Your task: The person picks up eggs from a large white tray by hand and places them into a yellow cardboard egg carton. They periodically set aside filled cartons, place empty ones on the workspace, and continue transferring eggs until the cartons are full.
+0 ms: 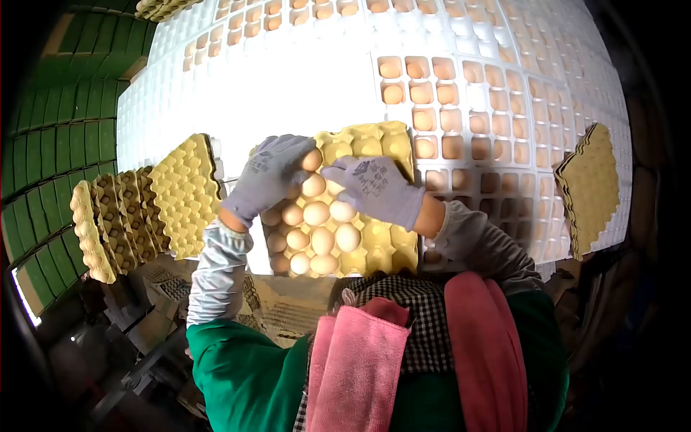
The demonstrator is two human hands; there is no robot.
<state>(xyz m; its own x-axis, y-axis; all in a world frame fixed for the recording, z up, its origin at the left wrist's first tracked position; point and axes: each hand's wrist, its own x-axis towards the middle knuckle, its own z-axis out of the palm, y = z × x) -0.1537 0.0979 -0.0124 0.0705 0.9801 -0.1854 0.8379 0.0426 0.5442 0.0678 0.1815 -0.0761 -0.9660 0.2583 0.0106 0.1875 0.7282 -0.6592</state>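
Note:
My left hand (268, 175), in a grey printed glove, is closed around a brown egg (312, 160) at its fingertips. Facing it, my right hand (378, 189) in a matching glove has its index finger and thumb apart, just right of another egg (313, 185); its other fingers are partly hidden. Both hands are over a yellow pulp egg tray (385, 237). Several eggs (324, 240) fill that tray's left and middle cups, while cups on the right and far side hold none.
White trays (461, 169) with brown eggs in square cells spread across the table. Stacked yellow trays stand left (186, 194) and right (592, 191). More egg trays (119, 219) lean beyond the left stack. Green stacked boxes (65, 144) line the left side.

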